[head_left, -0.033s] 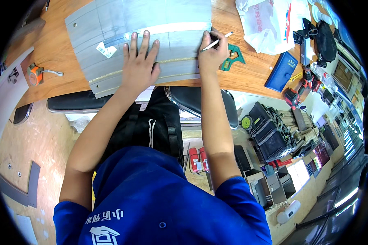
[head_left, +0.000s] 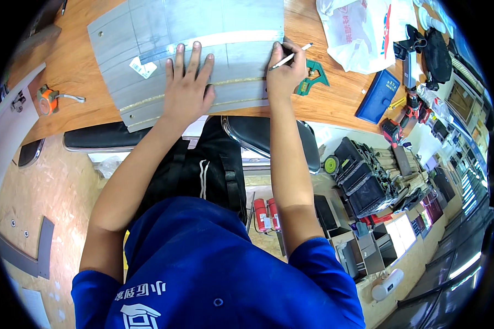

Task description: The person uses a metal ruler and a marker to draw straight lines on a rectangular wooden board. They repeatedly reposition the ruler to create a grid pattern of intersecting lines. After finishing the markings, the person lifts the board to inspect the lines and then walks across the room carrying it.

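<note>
A grey flat panel point(head_left: 230, 66), marked with several thin lines, lies on the wooden table. Across it runs a shiny metal ruler point(head_left: 230, 37). My left hand point(head_left: 189, 88) rests flat on the panel with fingers spread, the fingertips reaching the ruler's lower edge. At the panel's right edge, my right hand point(head_left: 287, 71) is closed around a slim white pencil point(head_left: 291, 56), which slants up to the right. Right beside that hand is a green square head point(head_left: 314, 78), partly hidden by the hand. A white label point(head_left: 142, 67) sits near the ruler's left end.
An orange tape measure point(head_left: 48, 100) lies on the table at left. To the right are a white plastic bag point(head_left: 357, 33), a blue booklet or wallet point(head_left: 378, 96) and a red-and-black power tool point(head_left: 392, 131). Black stools point(head_left: 269, 134) stand under the table's near edge.
</note>
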`<state>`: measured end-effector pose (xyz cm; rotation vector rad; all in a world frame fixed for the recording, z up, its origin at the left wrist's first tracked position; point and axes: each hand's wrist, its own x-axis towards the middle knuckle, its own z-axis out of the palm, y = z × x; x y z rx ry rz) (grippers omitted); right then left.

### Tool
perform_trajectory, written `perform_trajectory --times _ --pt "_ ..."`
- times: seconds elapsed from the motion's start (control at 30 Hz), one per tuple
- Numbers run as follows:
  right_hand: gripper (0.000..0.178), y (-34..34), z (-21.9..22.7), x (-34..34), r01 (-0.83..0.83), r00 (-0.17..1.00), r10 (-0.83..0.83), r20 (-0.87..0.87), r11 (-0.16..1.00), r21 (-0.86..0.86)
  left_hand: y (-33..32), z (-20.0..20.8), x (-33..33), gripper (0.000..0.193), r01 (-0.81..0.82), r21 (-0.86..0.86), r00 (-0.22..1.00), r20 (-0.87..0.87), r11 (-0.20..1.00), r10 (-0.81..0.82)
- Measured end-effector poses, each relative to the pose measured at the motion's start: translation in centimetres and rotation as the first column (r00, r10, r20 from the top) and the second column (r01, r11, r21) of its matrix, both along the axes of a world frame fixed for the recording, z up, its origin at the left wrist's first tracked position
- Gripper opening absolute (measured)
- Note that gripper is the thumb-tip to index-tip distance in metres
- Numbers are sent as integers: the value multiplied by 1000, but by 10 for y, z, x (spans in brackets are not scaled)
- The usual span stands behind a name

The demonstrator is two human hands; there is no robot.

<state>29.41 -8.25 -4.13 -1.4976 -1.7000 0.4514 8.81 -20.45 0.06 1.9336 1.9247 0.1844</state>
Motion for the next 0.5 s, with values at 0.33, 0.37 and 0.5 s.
perform_trajectory --times 0.33,0.37,0.5 --pt "17 0 2 3 13 999 -12 36 999 -44 3 4 0 69 17 -11 1000 -5 1000 -17" --pt "17 0 1 3 14 1000 -13 27 999 -44 3 4 1 69 13 -15 1000 0 1000 -13" --pt "17 3 -2 1 9 1000 -7 29 999 -41 4 8 -2 69 10 -27 1000 5 1000 -10"
